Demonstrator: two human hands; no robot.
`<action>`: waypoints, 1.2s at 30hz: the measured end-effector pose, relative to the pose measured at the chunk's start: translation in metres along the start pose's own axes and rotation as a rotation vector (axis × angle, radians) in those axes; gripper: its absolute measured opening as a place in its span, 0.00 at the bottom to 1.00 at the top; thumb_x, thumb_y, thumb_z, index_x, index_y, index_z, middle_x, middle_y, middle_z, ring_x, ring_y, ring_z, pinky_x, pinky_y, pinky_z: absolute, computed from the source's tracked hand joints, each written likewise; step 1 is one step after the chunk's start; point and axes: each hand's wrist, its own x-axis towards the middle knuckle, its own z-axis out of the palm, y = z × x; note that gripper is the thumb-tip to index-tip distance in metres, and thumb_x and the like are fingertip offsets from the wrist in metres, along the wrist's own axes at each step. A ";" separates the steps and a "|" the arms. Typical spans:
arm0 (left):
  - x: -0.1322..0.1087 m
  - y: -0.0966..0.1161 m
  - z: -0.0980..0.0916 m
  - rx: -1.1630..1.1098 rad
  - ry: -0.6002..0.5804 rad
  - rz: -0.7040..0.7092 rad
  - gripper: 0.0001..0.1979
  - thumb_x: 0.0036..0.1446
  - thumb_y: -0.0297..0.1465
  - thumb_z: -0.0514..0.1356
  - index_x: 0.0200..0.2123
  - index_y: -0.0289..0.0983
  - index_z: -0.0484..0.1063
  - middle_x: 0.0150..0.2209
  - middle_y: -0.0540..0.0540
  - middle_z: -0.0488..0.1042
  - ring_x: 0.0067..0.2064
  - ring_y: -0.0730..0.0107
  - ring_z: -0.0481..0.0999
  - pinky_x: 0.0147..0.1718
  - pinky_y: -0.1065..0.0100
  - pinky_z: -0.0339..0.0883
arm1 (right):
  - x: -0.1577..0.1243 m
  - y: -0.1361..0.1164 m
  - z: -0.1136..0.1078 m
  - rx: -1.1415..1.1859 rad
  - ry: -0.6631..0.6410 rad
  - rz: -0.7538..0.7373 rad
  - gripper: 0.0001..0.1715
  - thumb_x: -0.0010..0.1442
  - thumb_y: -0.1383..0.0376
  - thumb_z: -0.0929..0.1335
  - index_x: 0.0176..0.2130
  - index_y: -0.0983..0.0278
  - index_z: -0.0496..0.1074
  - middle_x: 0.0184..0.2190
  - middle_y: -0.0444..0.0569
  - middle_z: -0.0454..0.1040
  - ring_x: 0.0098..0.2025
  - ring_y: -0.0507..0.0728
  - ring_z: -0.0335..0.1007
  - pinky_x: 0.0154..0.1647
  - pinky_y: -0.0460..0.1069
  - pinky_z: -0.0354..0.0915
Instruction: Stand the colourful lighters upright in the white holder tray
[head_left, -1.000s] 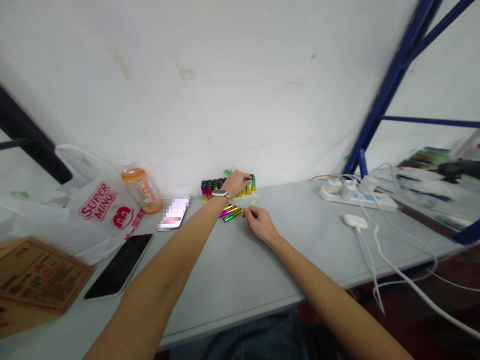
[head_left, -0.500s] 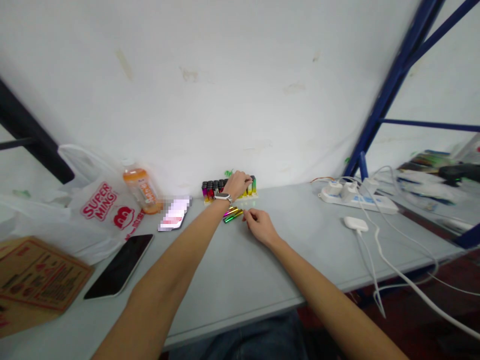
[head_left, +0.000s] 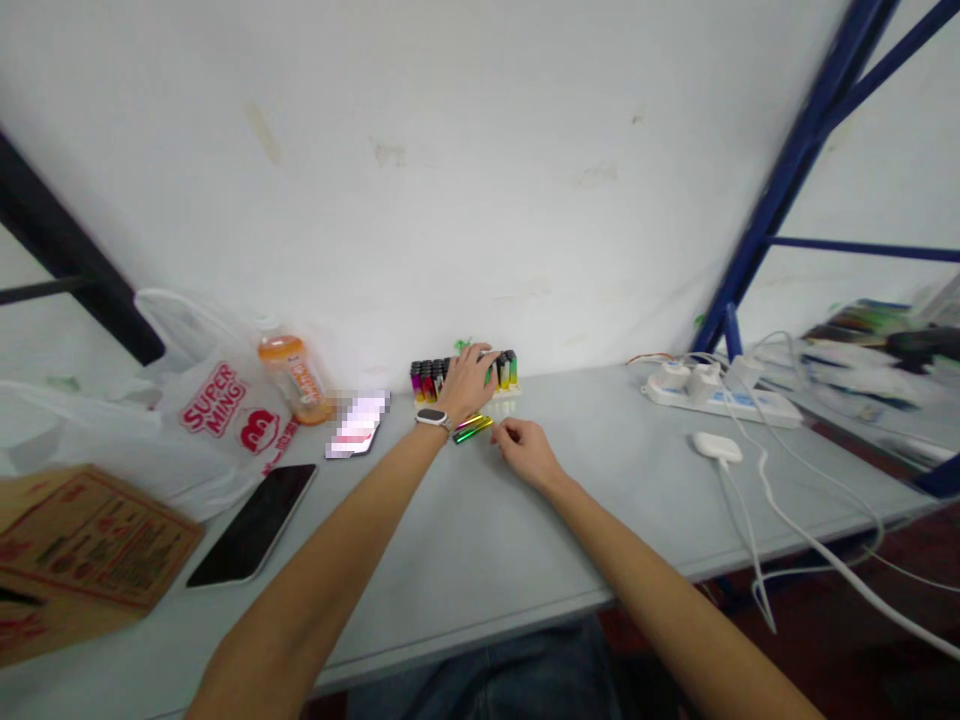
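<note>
A row of colourful lighters [head_left: 427, 382] with black tops stands upright in a pale tray [head_left: 512, 393] against the wall. My left hand [head_left: 469, 385], wearing a watch, reaches over the middle of this row, fingers stretched and apart. It covers several of the lighters, and its fingertips are close to the black tops. Shiny loose lighters [head_left: 472, 430], green-gold and pink-gold, lie on the table in front of the tray. My right hand [head_left: 527, 452] rests on the table just right of them, fingers curled and pinched close to their ends. Whatever it holds, if anything, is hidden.
Left on the grey table [head_left: 480, 560] are a carton [head_left: 97, 545], a plastic bag [head_left: 217, 400], an orange-drink bottle [head_left: 294, 380], a dark tablet [head_left: 253, 525] and a lit phone [head_left: 358, 425]. Right are a power strip [head_left: 724, 403], a white charger [head_left: 717, 447] and cables.
My left hand has turned and drawn slightly back, its fingers now more spread over the row. My right hand stays beside the loose lighters. The view has shifted slightly.
</note>
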 end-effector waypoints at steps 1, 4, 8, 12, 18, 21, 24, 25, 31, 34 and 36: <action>-0.008 0.000 -0.004 -0.016 -0.001 -0.014 0.17 0.63 0.29 0.53 0.53 0.36 0.72 0.53 0.39 0.70 0.56 0.54 0.67 0.53 0.53 0.63 | 0.000 0.000 0.000 0.003 -0.006 -0.007 0.18 0.62 0.59 0.62 0.28 0.64 0.73 0.19 0.42 0.67 0.23 0.52 0.61 0.27 0.46 0.53; -0.042 0.002 -0.013 -0.044 -0.088 -0.038 0.09 0.63 0.29 0.54 0.41 0.35 0.74 0.43 0.41 0.73 0.48 0.58 0.71 0.50 0.58 0.66 | -0.001 0.000 0.001 0.015 -0.008 -0.010 0.18 0.61 0.59 0.62 0.28 0.64 0.73 0.18 0.42 0.66 0.23 0.52 0.60 0.27 0.46 0.54; -0.089 0.004 -0.015 0.011 -0.231 -0.031 0.09 0.61 0.33 0.59 0.41 0.35 0.73 0.44 0.40 0.73 0.49 0.55 0.71 0.49 0.57 0.67 | -0.001 -0.001 0.002 0.020 0.015 -0.015 0.19 0.61 0.57 0.61 0.26 0.65 0.72 0.18 0.42 0.65 0.24 0.52 0.61 0.29 0.47 0.55; -0.111 0.005 -0.015 0.067 -0.263 -0.091 0.15 0.61 0.29 0.57 0.51 0.35 0.70 0.49 0.37 0.71 0.53 0.54 0.70 0.54 0.54 0.66 | -0.002 -0.002 0.001 0.019 0.013 -0.003 0.19 0.60 0.56 0.61 0.27 0.65 0.73 0.18 0.42 0.66 0.24 0.53 0.62 0.30 0.47 0.56; -0.120 -0.001 -0.022 -0.066 -0.315 -0.091 0.16 0.61 0.25 0.53 0.52 0.37 0.70 0.52 0.39 0.72 0.55 0.58 0.71 0.57 0.56 0.65 | -0.007 -0.003 0.001 -0.004 -0.015 0.008 0.19 0.60 0.57 0.61 0.27 0.65 0.73 0.18 0.42 0.65 0.23 0.52 0.60 0.29 0.47 0.56; -0.122 -0.004 -0.023 -0.169 -0.281 -0.083 0.10 0.64 0.29 0.54 0.46 0.38 0.73 0.49 0.40 0.73 0.53 0.58 0.72 0.55 0.56 0.67 | -0.009 -0.004 0.002 0.002 -0.021 0.000 0.18 0.60 0.57 0.62 0.27 0.65 0.73 0.18 0.42 0.66 0.23 0.52 0.60 0.29 0.47 0.55; -0.122 -0.006 -0.023 -0.279 -0.171 -0.145 0.09 0.65 0.33 0.55 0.41 0.37 0.73 0.43 0.42 0.74 0.45 0.61 0.74 0.48 0.59 0.69 | -0.009 -0.005 0.001 0.028 0.006 0.001 0.19 0.59 0.56 0.62 0.27 0.65 0.73 0.17 0.42 0.65 0.23 0.52 0.60 0.28 0.47 0.55; -0.122 -0.007 -0.024 -0.324 -0.114 -0.177 0.09 0.65 0.34 0.55 0.39 0.36 0.73 0.40 0.43 0.73 0.41 0.63 0.74 0.45 0.61 0.69 | -0.008 -0.005 0.001 0.047 0.020 0.005 0.20 0.59 0.55 0.62 0.27 0.65 0.73 0.17 0.42 0.65 0.23 0.52 0.60 0.28 0.47 0.55; -0.115 -0.009 -0.022 -0.816 0.276 -0.499 0.18 0.57 0.47 0.62 0.34 0.35 0.72 0.30 0.48 0.72 0.31 0.70 0.72 0.32 0.69 0.67 | 0.016 -0.013 0.006 0.252 0.117 0.029 0.25 0.58 0.48 0.64 0.27 0.65 0.73 0.17 0.43 0.65 0.21 0.52 0.59 0.25 0.48 0.54; -0.112 -0.004 -0.021 -1.071 0.386 -0.573 0.22 0.56 0.50 0.62 0.35 0.35 0.71 0.32 0.47 0.74 0.33 0.70 0.74 0.33 0.69 0.69 | 0.038 -0.017 0.020 0.327 0.144 0.033 0.23 0.56 0.48 0.65 0.26 0.65 0.73 0.17 0.42 0.64 0.21 0.51 0.57 0.25 0.47 0.53; -0.111 0.003 -0.023 -1.177 0.418 -0.573 0.22 0.57 0.52 0.60 0.37 0.37 0.68 0.30 0.49 0.74 0.32 0.72 0.75 0.32 0.71 0.69 | 0.048 -0.018 0.032 0.365 0.170 0.044 0.23 0.55 0.49 0.65 0.25 0.64 0.72 0.16 0.41 0.63 0.21 0.51 0.57 0.25 0.47 0.54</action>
